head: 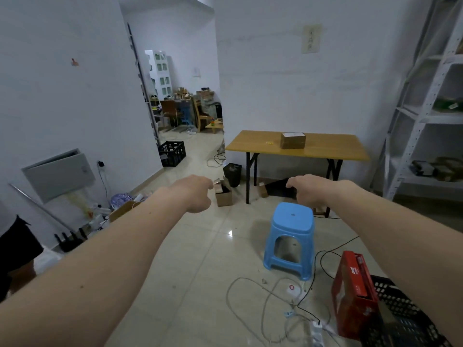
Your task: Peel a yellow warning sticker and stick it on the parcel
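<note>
A brown cardboard parcel (293,140) stands on a wooden folding table (325,151) against the far wall. A small yellow sticker (269,143) lies on the tabletop just left of the parcel. Both of my arms stretch forward at floor-scene height, well short of the table. My left hand (198,194) hangs with fingers curled down and nothing in it. My right hand (307,190) also droops with fingers bent, holding nothing, above a blue stool.
A blue plastic stool (292,236) stands between me and the table. Cables and a power strip (317,330) cross the floor. A red box (354,294) leans on a black crate (406,319) at right. Small cardboard boxes (223,194), a black bin (233,174), metal shelving (426,116) surround the table.
</note>
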The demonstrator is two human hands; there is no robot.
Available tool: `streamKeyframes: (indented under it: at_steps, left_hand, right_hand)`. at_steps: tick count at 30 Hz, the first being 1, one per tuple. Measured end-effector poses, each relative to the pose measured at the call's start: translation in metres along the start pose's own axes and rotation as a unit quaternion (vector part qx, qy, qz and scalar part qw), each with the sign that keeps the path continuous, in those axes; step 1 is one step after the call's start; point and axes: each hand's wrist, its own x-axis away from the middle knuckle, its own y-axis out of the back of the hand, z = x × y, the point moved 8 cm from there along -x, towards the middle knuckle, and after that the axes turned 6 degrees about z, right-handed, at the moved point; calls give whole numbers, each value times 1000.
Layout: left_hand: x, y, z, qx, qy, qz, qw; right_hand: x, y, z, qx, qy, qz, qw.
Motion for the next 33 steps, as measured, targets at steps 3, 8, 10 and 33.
streamKeyframes:
  at_steps: [3,8,10,33]
  left_hand:
    - [-52,24,14,9,-5,-15,1000]
    - [-136,51,40,25,-12,-54,998]
    - [-165,50,51,34,-16,-45,998]
    - [-545,80,254,-15,-84,30,996]
  right_hand:
    - [-46,21,-2,-10,-3,-5,1000]
    - [-135,58,4,0,10,-14,1000]
    - [-169,65,14,6,20,-6,1000]
    - [-551,148,126,7,-20,-1,1000]
